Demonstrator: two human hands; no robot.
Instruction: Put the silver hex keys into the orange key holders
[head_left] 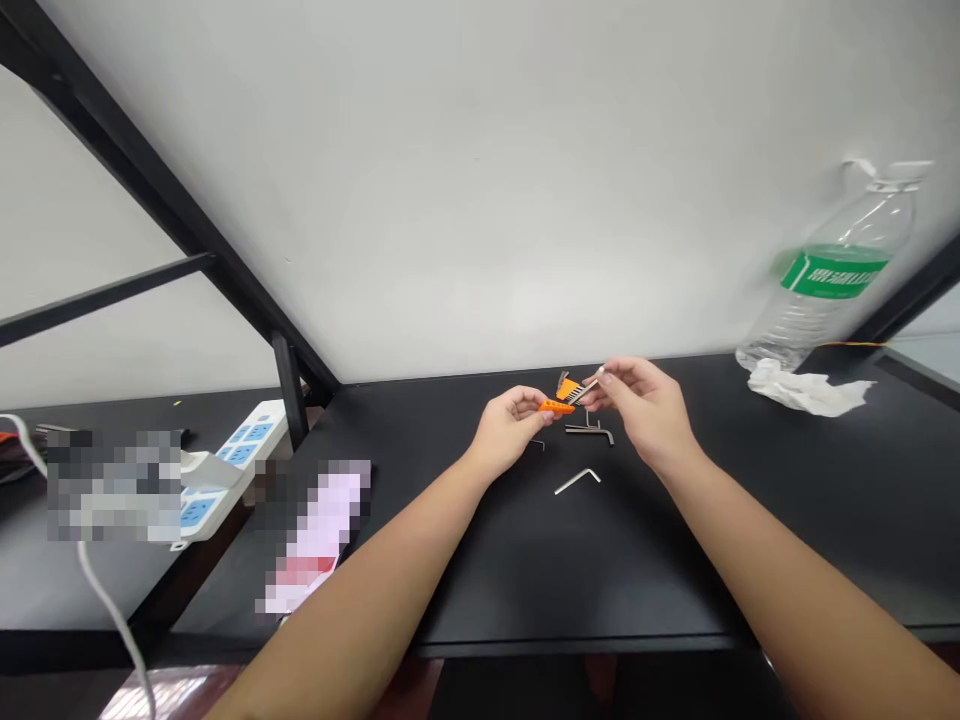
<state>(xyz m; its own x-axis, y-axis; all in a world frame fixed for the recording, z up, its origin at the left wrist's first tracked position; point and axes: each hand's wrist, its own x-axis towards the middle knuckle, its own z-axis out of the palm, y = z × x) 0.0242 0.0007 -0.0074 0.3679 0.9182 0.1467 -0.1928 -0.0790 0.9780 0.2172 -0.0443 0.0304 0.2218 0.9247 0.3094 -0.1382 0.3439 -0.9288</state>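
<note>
My left hand [514, 428] pinches a small orange holder [556, 407] with a row of holes, above the black table. My right hand [645, 405] grips a silver hex key [586, 390], whose far end meets or nearly meets the holder; the exact contact is too small to tell. Just behind lies a second orange piece [568, 388] with dark slots or keys in it. Below my hands, several L-shaped hex keys [600, 431] rest together on the table. One separate hex key [577, 481] lies nearer the front, and a small thin one [539, 443] is beside my left hand.
A large clear bottle [832, 270] with a green label stands at the back right, with crumpled white tissue [810, 388] before it. At left are a white power strip [241, 455], a blurred pinkish item [326, 525] and a black metal frame [289, 385].
</note>
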